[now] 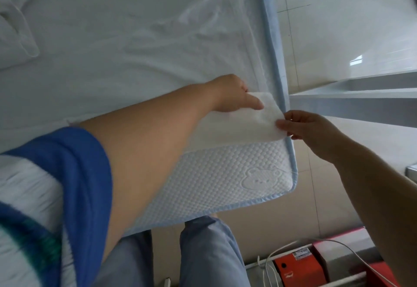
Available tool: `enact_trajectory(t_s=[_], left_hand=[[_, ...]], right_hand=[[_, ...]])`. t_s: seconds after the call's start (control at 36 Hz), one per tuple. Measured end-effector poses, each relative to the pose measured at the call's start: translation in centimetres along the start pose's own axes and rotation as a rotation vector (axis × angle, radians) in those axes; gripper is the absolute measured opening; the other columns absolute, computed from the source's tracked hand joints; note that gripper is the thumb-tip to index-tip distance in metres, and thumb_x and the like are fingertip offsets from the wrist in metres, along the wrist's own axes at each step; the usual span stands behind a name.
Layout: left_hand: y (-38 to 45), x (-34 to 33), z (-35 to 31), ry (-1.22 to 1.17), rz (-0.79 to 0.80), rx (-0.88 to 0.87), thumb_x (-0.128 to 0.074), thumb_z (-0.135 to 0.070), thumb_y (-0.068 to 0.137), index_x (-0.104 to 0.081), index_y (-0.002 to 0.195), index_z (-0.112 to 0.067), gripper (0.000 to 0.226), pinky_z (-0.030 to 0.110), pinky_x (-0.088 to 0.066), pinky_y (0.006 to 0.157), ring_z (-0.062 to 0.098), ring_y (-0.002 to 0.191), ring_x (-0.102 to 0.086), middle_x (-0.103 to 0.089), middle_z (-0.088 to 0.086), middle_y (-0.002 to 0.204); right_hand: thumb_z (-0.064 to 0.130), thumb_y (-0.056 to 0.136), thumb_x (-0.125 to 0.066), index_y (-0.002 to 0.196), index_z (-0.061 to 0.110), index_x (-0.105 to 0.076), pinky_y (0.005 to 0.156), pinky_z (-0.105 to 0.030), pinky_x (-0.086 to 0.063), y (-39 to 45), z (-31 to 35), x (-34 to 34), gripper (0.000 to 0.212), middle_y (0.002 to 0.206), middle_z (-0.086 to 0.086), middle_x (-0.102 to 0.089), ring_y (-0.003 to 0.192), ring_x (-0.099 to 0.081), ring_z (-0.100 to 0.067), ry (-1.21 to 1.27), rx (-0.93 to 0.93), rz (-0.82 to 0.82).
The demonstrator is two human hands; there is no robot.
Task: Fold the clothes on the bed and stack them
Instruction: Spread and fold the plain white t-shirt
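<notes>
Bed [225, 180] corner | white cloth [237, 126] between hands | left hand [232, 94], right hand [302, 126] each pinching it

Glossy pale tiled floor [338, 27] beside the mattress [214, 180], red box [297, 268] lying below

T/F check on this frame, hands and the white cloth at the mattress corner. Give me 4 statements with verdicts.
1. Both hands hold the white cloth. True: left hand and right hand each grip an edge.
2. The cloth is at the mattress corner with blue piping. True.
3. The left arm wears a red sleeve. False: the sleeve is blue.
4. The orange box sits on the bed. False: it is on the floor.
</notes>
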State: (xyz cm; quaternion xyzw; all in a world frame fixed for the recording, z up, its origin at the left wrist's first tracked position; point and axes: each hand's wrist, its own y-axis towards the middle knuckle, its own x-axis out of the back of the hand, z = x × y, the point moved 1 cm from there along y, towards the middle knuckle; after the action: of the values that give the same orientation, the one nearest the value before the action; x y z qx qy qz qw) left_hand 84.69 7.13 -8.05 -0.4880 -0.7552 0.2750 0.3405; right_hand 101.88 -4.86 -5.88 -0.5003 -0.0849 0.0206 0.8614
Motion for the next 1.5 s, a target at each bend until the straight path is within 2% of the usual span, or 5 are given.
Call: enact_trajectory(t_s=[0.14,0.58,0.75,1.19,1.5], left_hand=[[1.6,-1.5,-0.5,0.161,-0.186,-0.078,-0.062,-0.031,0.081,-0.051,0.058,-0.020,0.027,0.024,-0.030,0.052,0.018,0.069,-0.050,-0.047,-0.010,0.058],[0.5,-1.0,3.4,0.189,-0.593,-0.031,-0.059,-0.041,0.081,-0.061,0.102,-0.023,0.028,0.032,-0.041,0.088,0.024,0.102,-0.059,-0.066,0.000,0.106],[-4.3,1.9,8.4,0.277,-0.598,-0.007,-0.064,-0.040,0.075,-0.059,0.113,-0.023,0.043,0.033,-0.039,0.089,0.024,0.103,-0.059,-0.066,-0.001,0.105],[-19.8,6.7,27.1,0.298,-0.841,0.313,-0.065,-0.030,0.080,-0.069,0.101,-0.011,0.029,0.040,-0.042,0.088,0.037,0.102,-0.054,-0.061,0.020,0.104],[-24.8,7.9,36.6,0.335,-0.841,0.357,-0.072,-0.040,0.069,-0.051,0.130,-0.019,0.067,0.041,-0.027,0.100,0.032,0.124,-0.042,-0.051,0.013,0.131]], right_hand=[[0.017,0.088,-0.062,0.081,0.016,-0.065,0.073,-0.024,-0.044,1.4,-0.9,-0.4,0.007,0.079,-0.004,-0.063,0.071,-0.055,-0.014,-0.159,0.053,-0.177],[0.038,0.090,-0.054,0.089,0.029,-0.059,0.068,-0.025,-0.036,2.9,-1.3,-2.2,0.011,0.073,0.014,-0.056,0.079,-0.055,-0.016,-0.420,0.140,-0.580],[0.026,0.086,-0.060,0.124,0.016,-0.048,0.098,-0.035,-0.038,1.3,0.2,-3.8,0.041,0.124,-0.004,-0.050,0.113,-0.047,-0.021,-0.541,0.177,-0.676],[0.029,0.087,-0.057,0.129,0.019,-0.052,0.104,-0.033,-0.028,2.7,7.5,-25.4,0.044,0.132,-0.004,-0.045,0.123,-0.037,-0.023,-0.946,0.585,-0.178],[0.026,0.088,-0.053,0.123,0.016,-0.054,0.100,-0.042,-0.026,4.2,9.8,-27.7,0.037,0.127,-0.015,-0.049,0.121,-0.036,-0.035,-1.166,0.495,-0.449]])
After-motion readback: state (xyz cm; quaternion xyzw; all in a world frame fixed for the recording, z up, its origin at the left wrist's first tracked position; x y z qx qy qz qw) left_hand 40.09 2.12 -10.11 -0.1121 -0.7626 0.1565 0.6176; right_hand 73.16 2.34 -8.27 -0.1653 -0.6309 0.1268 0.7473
